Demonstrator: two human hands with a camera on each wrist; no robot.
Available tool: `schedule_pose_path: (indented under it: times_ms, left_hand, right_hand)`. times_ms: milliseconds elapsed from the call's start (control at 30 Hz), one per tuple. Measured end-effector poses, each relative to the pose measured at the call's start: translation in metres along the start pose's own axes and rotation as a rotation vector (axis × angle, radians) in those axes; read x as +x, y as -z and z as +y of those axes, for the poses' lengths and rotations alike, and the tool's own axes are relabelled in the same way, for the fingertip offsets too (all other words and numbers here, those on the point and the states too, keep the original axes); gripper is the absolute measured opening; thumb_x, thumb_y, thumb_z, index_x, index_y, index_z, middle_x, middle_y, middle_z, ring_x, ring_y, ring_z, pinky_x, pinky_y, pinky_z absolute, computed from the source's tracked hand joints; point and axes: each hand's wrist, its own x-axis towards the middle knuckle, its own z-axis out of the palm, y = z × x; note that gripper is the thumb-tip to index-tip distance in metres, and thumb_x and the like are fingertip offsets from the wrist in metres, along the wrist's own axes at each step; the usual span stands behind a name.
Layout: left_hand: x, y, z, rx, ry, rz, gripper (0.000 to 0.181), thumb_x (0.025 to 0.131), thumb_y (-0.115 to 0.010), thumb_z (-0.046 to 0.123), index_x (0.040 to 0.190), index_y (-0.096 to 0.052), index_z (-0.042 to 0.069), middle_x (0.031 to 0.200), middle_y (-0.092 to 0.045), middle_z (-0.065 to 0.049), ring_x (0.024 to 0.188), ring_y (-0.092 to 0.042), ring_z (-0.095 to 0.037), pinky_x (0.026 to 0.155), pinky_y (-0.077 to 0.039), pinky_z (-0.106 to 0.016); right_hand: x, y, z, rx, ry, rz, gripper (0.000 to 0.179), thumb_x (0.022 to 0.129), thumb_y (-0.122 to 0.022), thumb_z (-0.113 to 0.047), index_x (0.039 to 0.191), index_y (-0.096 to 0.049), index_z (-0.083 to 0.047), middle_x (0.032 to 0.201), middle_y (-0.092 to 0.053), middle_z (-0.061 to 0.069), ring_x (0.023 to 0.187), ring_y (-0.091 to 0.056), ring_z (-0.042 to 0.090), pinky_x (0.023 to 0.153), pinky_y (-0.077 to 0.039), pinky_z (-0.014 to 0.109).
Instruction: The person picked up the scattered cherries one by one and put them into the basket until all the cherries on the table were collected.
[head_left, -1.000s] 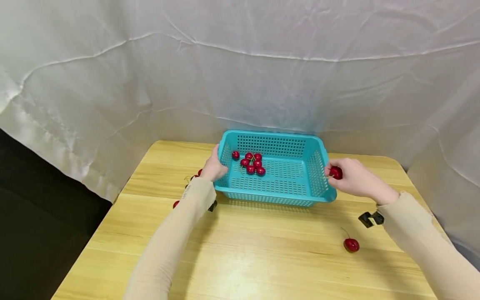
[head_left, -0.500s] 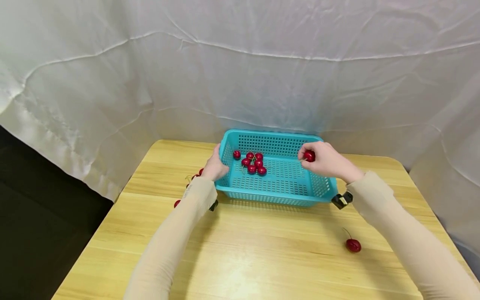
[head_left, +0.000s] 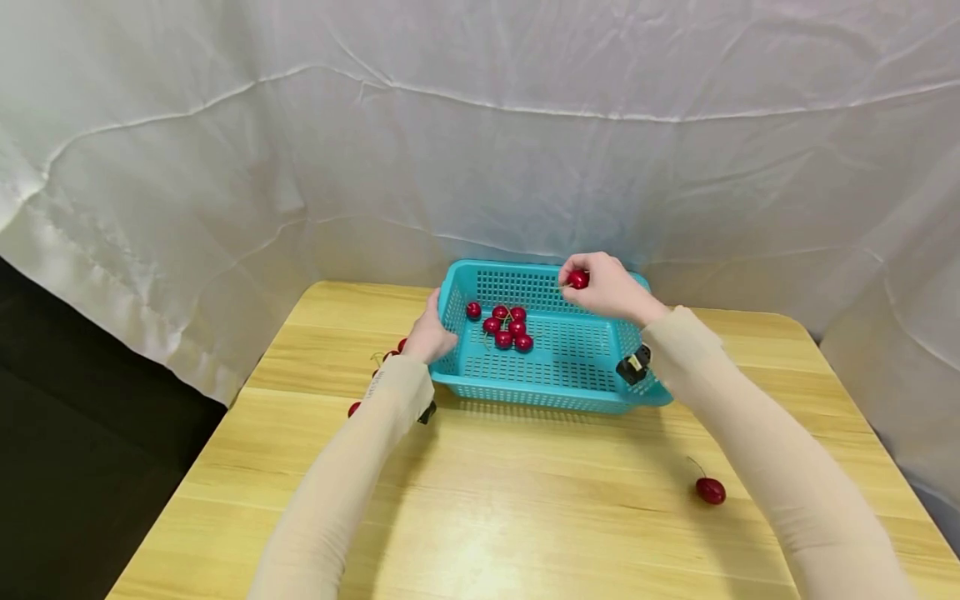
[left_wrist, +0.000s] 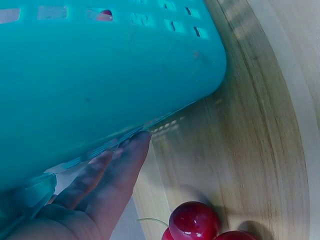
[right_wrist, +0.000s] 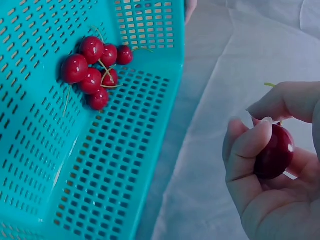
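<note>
A teal perforated plastic basket (head_left: 540, 396) stands on the table, with several red cherries (head_left: 503, 339) in its left half. My left hand (head_left: 429, 333) grips the basket's left end, thumb over the rim and fingers along the outer wall. In the left wrist view, the fingers (left_wrist: 120, 175) lie against the basket's outside. My right hand (head_left: 607, 290) pinches a cherry (head_left: 577, 279) above the basket's far side. Seen from the right wrist, thumb and fingertips meet at the stem end of this cherry (right_wrist: 275, 155), whose body sits in the curled fingers.
One stemmed cherry (head_left: 710, 491) lies on the wooden table (head_left: 525, 500) at the front right. More loose cherries (left_wrist: 195, 220) lie left of the basket, partly hidden by the left arm in the head view. A pale cloth (head_left: 525, 183) hangs behind the table.
My right hand has carried the cherry from beside the basket's right end leftward and away from me, over the basket. The left hand and basket have hardly moved.
</note>
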Motion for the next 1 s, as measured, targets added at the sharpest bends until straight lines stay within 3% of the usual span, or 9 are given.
schedule_pose_path:
  times_ms: [467, 867, 1000]
  left_hand:
    - [-0.01, 0.003, 0.0, -0.012, -0.012, 0.01, 0.104, 0.089, -0.066, -0.005, 0.162, -0.003, 0.033, 0.161, -0.037, -0.013, 0.141, -0.045, -0.042, 0.108, -0.042, -0.067]
    - [-0.005, -0.002, -0.002, 0.002, -0.013, -0.001, 0.102, 0.089, -0.064, -0.006, 0.161, -0.004, 0.034, 0.156, -0.042, -0.015, 0.135, -0.051, -0.041, 0.106, -0.046, -0.065]
    - [-0.005, -0.001, -0.001, -0.001, -0.009, 0.002, 0.101, 0.089, -0.065, -0.005, 0.161, -0.005, 0.033, 0.156, -0.042, -0.015, 0.135, -0.05, -0.041, 0.106, -0.045, -0.066]
  right_hand:
    - [0.044, -0.042, 0.025, 0.126, -0.151, 0.044, 0.031, 0.098, -0.057, -0.012, 0.126, -0.058, -0.001, 0.113, -0.061, 0.018, 0.087, -0.052, 0.025, 0.075, -0.046, 0.034]
    - [0.057, -0.073, 0.045, 0.128, -0.258, -0.033, 0.039, 0.099, -0.057, -0.016, 0.135, -0.055, 0.0, 0.132, -0.057, 0.019, 0.117, -0.053, 0.033, 0.101, -0.049, 0.051]
    - [0.061, -0.078, 0.048, 0.14, -0.282, -0.073, 0.039, 0.099, -0.057, -0.015, 0.135, -0.055, 0.0, 0.132, -0.058, 0.019, 0.118, -0.054, 0.034, 0.103, -0.048, 0.053]
